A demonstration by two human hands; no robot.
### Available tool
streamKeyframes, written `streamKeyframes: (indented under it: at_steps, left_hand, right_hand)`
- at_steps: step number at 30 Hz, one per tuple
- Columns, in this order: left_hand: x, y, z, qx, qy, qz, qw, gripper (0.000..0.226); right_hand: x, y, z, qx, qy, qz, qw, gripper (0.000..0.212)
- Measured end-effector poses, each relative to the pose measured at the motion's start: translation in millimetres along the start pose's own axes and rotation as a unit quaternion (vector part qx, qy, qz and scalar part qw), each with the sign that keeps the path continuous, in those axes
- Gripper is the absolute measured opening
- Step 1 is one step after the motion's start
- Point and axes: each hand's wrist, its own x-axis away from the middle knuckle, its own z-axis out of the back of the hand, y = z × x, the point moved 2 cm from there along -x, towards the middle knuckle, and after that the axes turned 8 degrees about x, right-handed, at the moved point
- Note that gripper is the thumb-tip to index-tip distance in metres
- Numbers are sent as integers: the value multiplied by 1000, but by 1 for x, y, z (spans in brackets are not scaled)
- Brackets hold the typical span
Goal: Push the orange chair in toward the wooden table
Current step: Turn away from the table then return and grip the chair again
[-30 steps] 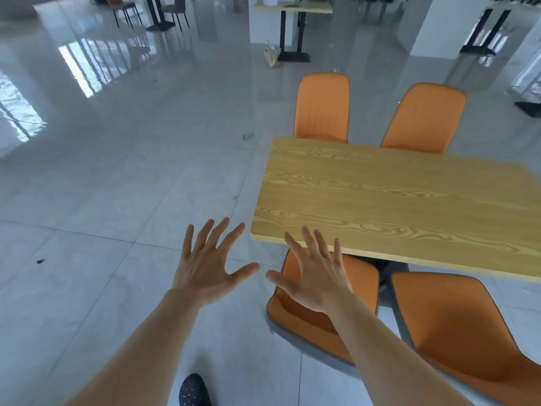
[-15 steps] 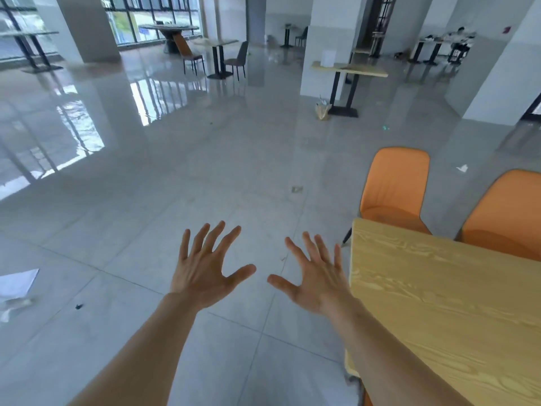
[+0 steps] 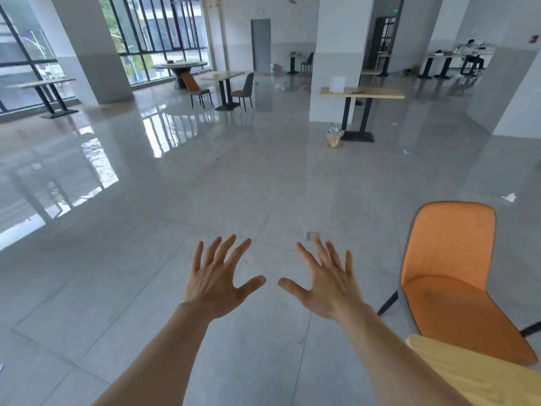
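An orange chair [image 3: 450, 276] with dark legs stands at the right, its seat facing the wooden table [image 3: 474, 376], of which only a light corner shows at the bottom right. My left hand [image 3: 218, 278] and my right hand [image 3: 325, 284] are stretched out in front of me over the grey floor, palms down and fingers spread. Both hold nothing. They are left of the chair and touch neither chair nor table.
A wide glossy tiled floor [image 3: 234, 186] lies ahead. White pillars [image 3: 339, 54], a narrow wooden table [image 3: 361, 93] with a paper bag [image 3: 335, 139] at its foot, and further tables with chairs [image 3: 225, 86] stand far off. A seated person [image 3: 471, 54] is at the far right.
My view has swung up and to the left: the table and chairs slid to the lower right edge and most chairs left the frame. Both hands stayed spread and empty.
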Motion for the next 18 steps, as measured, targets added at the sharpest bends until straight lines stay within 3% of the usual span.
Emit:
streamKeyframes:
  at_steps: [7,18]
  left_hand:
    - [-205,10,-18,6,2,-23,1000,93]
    - [-567,18,-121,47,-16,-85,995,94]
  right_hand:
    - [-175,78,33,0,18,-16,1000,110]
    - [-473,231,29,23,2,-92,996,107]
